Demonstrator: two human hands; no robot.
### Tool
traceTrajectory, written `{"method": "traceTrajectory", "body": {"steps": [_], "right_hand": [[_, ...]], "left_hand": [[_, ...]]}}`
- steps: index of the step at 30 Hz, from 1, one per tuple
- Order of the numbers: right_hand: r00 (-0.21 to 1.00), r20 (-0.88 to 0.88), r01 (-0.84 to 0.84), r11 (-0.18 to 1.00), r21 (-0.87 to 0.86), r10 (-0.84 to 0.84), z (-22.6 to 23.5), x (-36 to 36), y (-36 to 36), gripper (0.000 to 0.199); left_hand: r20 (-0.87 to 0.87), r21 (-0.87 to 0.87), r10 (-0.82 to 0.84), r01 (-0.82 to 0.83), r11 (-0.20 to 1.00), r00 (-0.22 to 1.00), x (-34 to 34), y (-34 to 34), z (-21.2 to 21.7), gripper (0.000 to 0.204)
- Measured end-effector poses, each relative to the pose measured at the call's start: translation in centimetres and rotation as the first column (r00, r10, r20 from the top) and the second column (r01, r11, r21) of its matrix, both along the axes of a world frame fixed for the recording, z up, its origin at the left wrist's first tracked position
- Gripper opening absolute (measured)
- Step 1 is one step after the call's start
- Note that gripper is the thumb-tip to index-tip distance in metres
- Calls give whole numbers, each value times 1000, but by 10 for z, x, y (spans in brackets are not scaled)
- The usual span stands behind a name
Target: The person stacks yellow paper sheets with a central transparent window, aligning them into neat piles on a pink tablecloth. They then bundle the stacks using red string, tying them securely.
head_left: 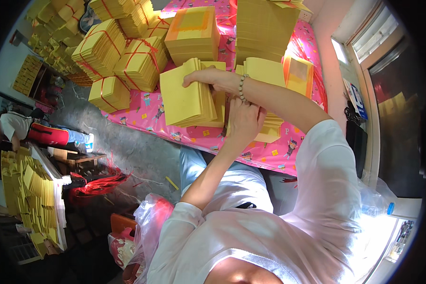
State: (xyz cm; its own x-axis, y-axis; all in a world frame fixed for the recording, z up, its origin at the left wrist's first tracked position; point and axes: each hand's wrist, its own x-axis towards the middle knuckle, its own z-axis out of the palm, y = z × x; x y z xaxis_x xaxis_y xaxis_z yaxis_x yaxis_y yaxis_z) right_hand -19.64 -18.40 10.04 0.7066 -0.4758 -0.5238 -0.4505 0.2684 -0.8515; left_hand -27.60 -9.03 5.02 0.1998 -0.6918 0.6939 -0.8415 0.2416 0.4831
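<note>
My right hand (pixel 213 79), with a beaded bracelet at its wrist, reaches leftward across the pink-covered table. It grips the upper part of a stack of folded yellow paper (pixel 187 97), the thumb on its face and the other fingers partly hidden. Below that wrist, my left hand (pixel 245 118) has its fingers bent and pressed together at the left edge of a second yellow paper stack (pixel 268 71). My right forearm crosses over this second stack and hides part of it. What the left fingers hold, if anything, cannot be made out.
Yellow bundles tied with red string (pixel 139 64) and tall yellow paper blocks (pixel 192 35) crowd the pink tablecloth (pixel 146 113). A window (pixel 395 118) is at right. Leftward, a person (pixel 21 128) is near a table of yellow paper (pixel 38 189); red strings (pixel 97 184) hang nearby.
</note>
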Motion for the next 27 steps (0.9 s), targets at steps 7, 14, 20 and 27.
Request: {"method": "traceTrajectory", "body": {"steps": [7, 14, 20, 27], "right_hand": [[941, 335, -108, 982, 158, 49, 64, -48, -39, 57], [907, 395, 93, 983, 156, -148, 106, -182, -88, 54], [904, 383, 117, 972, 203, -189, 65, -230, -106, 53], [897, 363, 152, 947, 284, -253, 39, -227, -114, 56]], "left_hand": [[34, -18, 15, -14, 1000, 999, 2, 0, 8, 23], [-14, -12, 29, -29, 1000, 999, -2, -2, 4, 23], [-37, 47, -77, 78, 996, 996, 4, -2, 0, 41], [-132, 10, -48, 50, 999, 990, 1, -2, 6, 53]]}}
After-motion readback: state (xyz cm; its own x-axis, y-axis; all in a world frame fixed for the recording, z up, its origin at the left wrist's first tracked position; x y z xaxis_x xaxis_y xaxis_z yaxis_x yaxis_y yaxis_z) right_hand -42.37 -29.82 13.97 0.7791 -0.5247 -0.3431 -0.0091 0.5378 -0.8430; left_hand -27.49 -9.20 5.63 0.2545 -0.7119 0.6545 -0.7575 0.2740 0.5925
